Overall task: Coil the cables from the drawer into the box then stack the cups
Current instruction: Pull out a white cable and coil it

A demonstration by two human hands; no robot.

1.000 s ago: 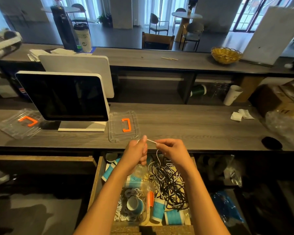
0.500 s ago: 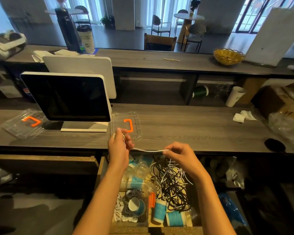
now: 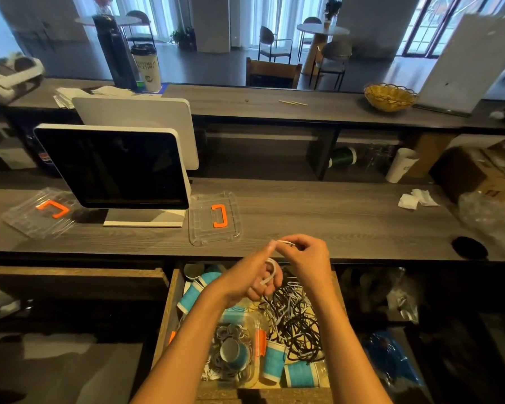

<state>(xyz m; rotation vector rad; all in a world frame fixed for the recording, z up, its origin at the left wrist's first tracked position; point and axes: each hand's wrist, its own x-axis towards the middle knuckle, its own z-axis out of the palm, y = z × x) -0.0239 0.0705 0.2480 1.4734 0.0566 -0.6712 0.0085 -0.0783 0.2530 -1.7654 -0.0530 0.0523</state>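
A thin white cable [image 3: 270, 268] loops around my left hand [image 3: 252, 277]; my right hand [image 3: 305, 258] pinches its end, closer together than before.

Grey wooden counter [image 3: 333, 217], windowed café.

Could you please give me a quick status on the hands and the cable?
Left hand looped with thin white cable; right hand pinching its end. Tangled black and white cables remain in wooden drawer. Nothing obstructing.

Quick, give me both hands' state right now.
Left hand: closed, white cable looped around its fingers.
Right hand: closed, pinching the same cable's end.
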